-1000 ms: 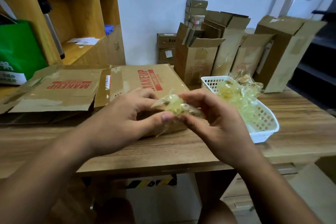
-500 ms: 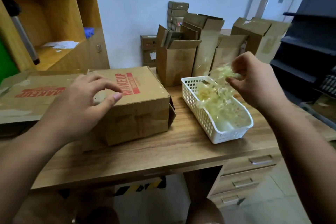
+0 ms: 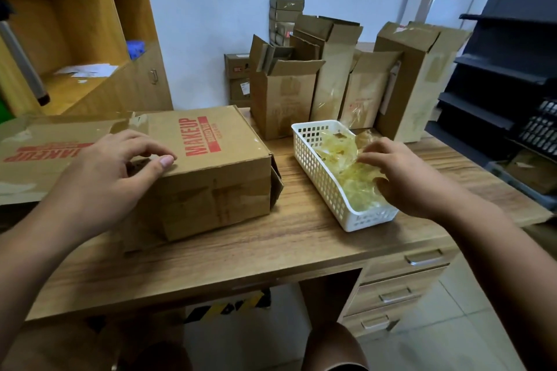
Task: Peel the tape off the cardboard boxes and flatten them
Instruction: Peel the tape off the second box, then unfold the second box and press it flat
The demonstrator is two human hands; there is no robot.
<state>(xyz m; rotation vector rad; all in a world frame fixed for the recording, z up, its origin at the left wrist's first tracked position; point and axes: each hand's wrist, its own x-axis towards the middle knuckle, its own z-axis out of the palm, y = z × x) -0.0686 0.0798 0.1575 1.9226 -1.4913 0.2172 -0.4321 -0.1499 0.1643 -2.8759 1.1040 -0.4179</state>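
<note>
1. Right hand (image 3: 416,181), fingers loosely spread, gripping nothing, rests on the peeled tape (image 3: 340,153) in the white basket (image 3: 319,173), likely packing it down.
2. Left hand (image 3: 114,172) lies relaxed atop the MAKEUP box (image 3: 217,184), steadying it on the surface (image 3: 271,253).
3. Behind, opened boxes (image 3: 283,105) await flattening.

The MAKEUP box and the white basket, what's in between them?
Only bare wooden desk, seen in the head view. The MAKEUP box has a side flap that pokes into the gap but doesn't reach the white basket.

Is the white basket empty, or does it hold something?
Not empty: the basket holds crumpled yellowish tape, spread along most of its floor.
</note>
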